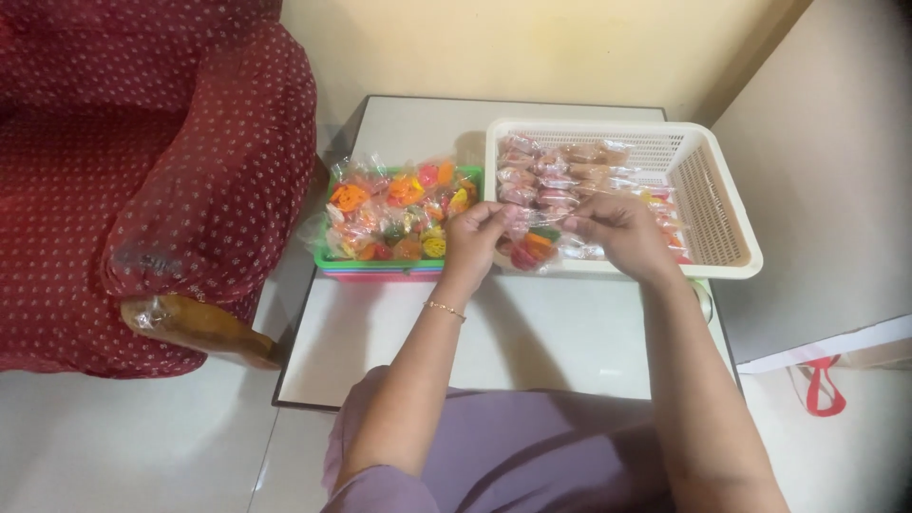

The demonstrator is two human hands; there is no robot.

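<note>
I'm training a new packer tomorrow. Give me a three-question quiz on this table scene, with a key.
1. True or false: both hands hold one clear packet of coloured pieces.
2. Which container holds the rows of sealed packets? A) green tray B) cream mesh basket C) red armchair
3. Fill in: a thin ___ sits on the left wrist.

Key: 1 true; 2 B; 3 bracelet.
</note>
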